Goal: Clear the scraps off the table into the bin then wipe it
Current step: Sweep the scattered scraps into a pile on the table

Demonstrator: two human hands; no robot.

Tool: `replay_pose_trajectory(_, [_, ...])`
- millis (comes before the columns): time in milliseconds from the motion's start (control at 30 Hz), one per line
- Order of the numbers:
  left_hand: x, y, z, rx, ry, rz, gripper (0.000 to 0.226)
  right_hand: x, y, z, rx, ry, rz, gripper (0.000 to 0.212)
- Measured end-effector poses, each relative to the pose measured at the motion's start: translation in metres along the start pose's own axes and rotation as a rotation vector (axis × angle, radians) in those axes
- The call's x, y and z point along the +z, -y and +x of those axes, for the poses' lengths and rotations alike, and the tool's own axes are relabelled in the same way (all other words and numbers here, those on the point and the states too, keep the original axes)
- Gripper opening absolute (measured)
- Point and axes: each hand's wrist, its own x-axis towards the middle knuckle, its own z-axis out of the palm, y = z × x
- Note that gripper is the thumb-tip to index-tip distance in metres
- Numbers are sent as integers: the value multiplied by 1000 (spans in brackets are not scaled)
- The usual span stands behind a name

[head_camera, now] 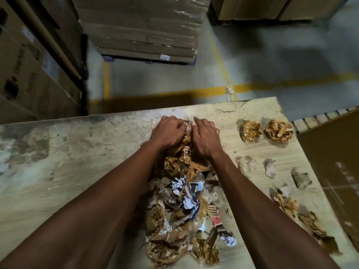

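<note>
Far left, off the table's left edge, stands a stack of dark cardboard boxes; beyond the far edge sits one shrink-wrapped pallet of cartons on a concrete floor with yellow lines.

The worn table carries one large scrap pile running from the near edge toward the far edge at its middle: crumpled brown tape, clear film, torn white and blue paper, bits of corrugated card.

Two hands reach over the pile's far end. The left hand lies knuckles up with its fingers curled down into the scraps, a pale shred showing at its fingertips. The right hand is just beside it, fingers bent down over the same far tip of the pile; whether it actually grips anything cannot be told. The pile lies under and behind both palms, between the forearms.

Toward the right edge lie loose scraps: two brown tape wads, one beside the other, near the far right corner; three greyish film clumps in a row behind them; two more brown tangles along the right edge. A brown carton stands off the right edge.
</note>
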Motion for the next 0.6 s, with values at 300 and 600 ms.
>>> replay_pose_trajectory(300, [-27, -18, -8, -27, 58, -59, 33, -26, -4, -19, -12, -25, 55, 60])
replay_pose_trajectory(600, [-6, -99, 2, 134, -202, 197, 38, -63, -66, -45, -7, -364, 156, 46])
